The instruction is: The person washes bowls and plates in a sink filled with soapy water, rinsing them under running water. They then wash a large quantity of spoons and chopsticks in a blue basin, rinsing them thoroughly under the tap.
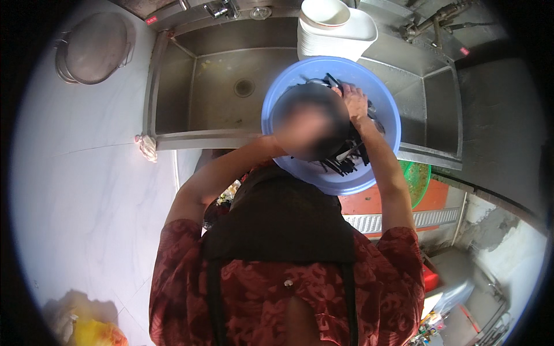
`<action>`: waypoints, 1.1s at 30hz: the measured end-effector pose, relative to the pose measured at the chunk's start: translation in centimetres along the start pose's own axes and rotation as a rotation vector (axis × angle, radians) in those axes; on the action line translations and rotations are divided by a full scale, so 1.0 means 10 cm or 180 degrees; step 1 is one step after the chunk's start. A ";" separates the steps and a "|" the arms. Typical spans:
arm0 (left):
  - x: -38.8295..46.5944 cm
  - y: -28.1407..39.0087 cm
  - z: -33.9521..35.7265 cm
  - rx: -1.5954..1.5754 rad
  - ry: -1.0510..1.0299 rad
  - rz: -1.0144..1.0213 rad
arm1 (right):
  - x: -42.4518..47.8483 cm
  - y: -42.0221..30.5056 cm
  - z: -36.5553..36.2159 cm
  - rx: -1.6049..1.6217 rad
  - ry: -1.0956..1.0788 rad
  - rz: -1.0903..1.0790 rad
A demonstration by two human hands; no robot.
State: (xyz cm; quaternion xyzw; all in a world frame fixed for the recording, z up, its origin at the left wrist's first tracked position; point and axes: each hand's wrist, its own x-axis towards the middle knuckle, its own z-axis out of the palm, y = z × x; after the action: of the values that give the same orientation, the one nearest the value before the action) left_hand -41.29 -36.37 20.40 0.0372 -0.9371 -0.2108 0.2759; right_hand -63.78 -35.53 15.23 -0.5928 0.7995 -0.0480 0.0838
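In front of me a large blue plastic basin (331, 187) sits over the sink's front edge. Inside it lie many black chopsticks (342, 167), mixed with spoons (347, 152). My right hand (355, 103) reaches into the far right part of the basin, its bent fingers among the utensils. Whether it grips any of them cannot be made out. My left hand (305, 123) is over the basin's left half, inside a round blurred patch that hides its fingers and whatever they touch.
The basin overlaps a stainless steel sink (216, 108) with a drain (244, 87). Behind it stand stacked white dishes (337, 43), topped by a white bowl (325, 13). A faucet (221, 8) is at the back, a round metal pan (96, 48) at far left, a green basket (417, 181) below right.
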 end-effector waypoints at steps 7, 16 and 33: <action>0.18 0.52 0.11 0.0444 -0.0207 0.0372 | 0.03 -0.01 0.00 -0.0044 -0.0560 0.0129; -0.43 -0.41 0.66 0.0258 -0.0969 -0.0478 | -0.30 0.15 -0.30 0.0904 0.0343 -0.1087; 0.14 -0.28 0.17 0.0085 -0.1126 -0.1401 | -0.11 0.06 -0.57 0.0572 -0.0768 -0.1455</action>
State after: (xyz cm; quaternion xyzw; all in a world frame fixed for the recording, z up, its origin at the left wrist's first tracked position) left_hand -43.53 -38.53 18.66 0.2060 -0.9427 -0.2566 0.0551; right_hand -65.15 -34.41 20.75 -0.7495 0.6218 -0.0654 0.2177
